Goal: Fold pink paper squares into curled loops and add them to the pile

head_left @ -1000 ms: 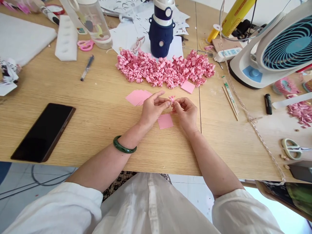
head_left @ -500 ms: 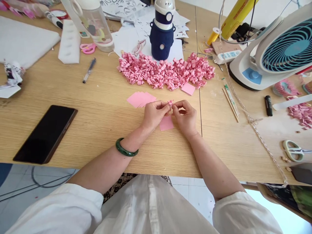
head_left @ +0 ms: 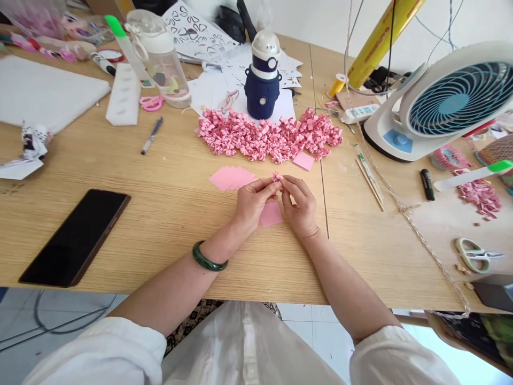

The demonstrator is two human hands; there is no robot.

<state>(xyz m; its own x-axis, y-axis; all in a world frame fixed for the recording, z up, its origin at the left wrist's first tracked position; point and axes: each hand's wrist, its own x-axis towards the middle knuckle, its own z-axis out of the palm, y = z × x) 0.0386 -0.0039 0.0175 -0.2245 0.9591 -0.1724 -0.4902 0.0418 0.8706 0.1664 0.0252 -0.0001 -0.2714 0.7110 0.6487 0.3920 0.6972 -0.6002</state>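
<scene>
Pinched between both hands, left hand (head_left: 251, 202) and right hand (head_left: 298, 206), the curled pink paper piece (head_left: 276, 176) gets shaped, pink paper square (head_left: 271, 214) just below.

Small curled pink paper piece (head_left: 276, 176), tightly folded into a little ruffled floret, pinched between the fingertips of the left hand (head_left: 253, 202) and the right hand (head_left: 298, 206) just above the table (head_left: 168, 176). Directly beneath the hands, lying flat on the light wood, a plain pink paper square (head_left: 271, 214), partly covered by them. Slightly up and to the left, a fanned stack of pink squares (head_left: 232, 177), flat on the wood, close beside the left fingertips; too small to tell the floret's exact folds.
</scene>
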